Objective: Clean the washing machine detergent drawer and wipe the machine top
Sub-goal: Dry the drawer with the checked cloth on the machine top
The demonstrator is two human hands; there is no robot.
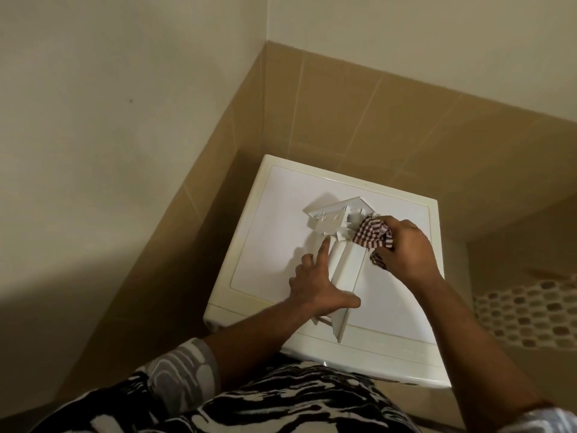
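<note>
while drawer point(345, 260) lies near-to-far, cloth point(371, 234) at far end

1. A short-sleeved shirt point(281, 401) covers the chest. It is printed in black and white wavy stripes, rather like zebra or marble markings.
2. The left sleeve point(184, 367) is paler, grey with broad white swirls, and ends in a rounded hem.
3. The right sleeve point(543, 421) shows only as a corner at the picture's edge, light grey and white.
4. Below the sleeves the arms are bare down to the left hand point(315, 285) and the right hand point(406, 248).
</note>
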